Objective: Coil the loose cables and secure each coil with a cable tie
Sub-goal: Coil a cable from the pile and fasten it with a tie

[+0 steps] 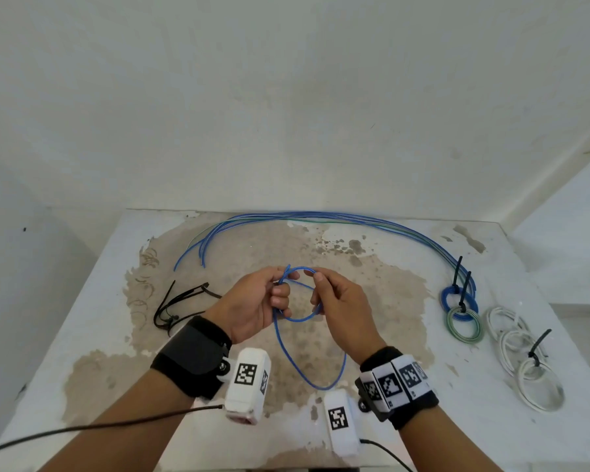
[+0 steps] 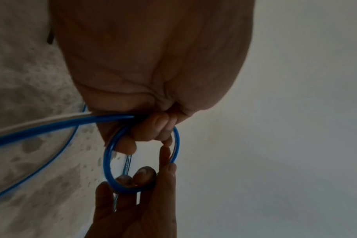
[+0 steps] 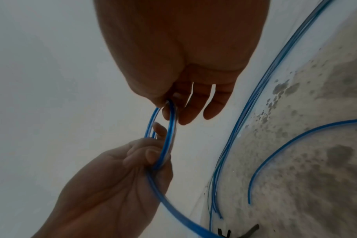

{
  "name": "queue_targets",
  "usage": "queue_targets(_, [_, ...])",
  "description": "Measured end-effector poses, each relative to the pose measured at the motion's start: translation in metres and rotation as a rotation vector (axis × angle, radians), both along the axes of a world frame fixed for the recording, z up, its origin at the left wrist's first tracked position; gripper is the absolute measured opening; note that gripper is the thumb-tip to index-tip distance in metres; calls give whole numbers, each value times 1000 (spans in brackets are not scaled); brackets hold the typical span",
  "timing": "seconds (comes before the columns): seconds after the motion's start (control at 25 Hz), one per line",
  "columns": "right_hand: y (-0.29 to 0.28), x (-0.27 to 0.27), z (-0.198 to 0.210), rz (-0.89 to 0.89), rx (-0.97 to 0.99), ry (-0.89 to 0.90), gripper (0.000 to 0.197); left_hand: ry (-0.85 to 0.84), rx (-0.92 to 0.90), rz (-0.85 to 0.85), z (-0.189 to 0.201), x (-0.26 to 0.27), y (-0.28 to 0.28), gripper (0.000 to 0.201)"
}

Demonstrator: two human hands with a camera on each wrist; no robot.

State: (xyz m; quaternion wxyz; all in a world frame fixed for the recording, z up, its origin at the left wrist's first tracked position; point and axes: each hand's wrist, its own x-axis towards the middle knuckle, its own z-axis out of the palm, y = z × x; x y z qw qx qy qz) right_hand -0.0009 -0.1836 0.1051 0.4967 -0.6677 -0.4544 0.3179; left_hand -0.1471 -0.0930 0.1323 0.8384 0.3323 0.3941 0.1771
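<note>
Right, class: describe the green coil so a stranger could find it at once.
Start at the table's right side, where the finished coils lie. The green coil sits between a blue coil and the white coils. It is the only green ring, with a black cable tie standing up from it.

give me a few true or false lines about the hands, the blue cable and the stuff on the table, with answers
1. Both hands hold the blue cable. True: the left hand and the right hand grip one loop of it.
2. The blue cable is fully coiled. False: a long slack loop hangs below the hands.
3. The spare cable ties lie left of the hands. True.
4. The white coils lie at the table's left edge. False: they lie at the right.
5. No loose cables remain. False: loose blue cables arc across the far side of the table.
</note>
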Motion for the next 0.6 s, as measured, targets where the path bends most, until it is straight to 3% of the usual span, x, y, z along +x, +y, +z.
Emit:
queue_targets(0.24, [-1, -3, 1, -55, 18, 33, 25, 112, 81, -90, 4, -1, -10, 39])
queue_targets(0.4, [-2, -2, -2, -48, -19, -6, 24, 17, 54, -58, -1, -3, -13, 44])
queue_targets(0.6, [-4, -1, -3, -11, -58, 57, 20, -56, 87, 35, -8, -2, -16, 32])
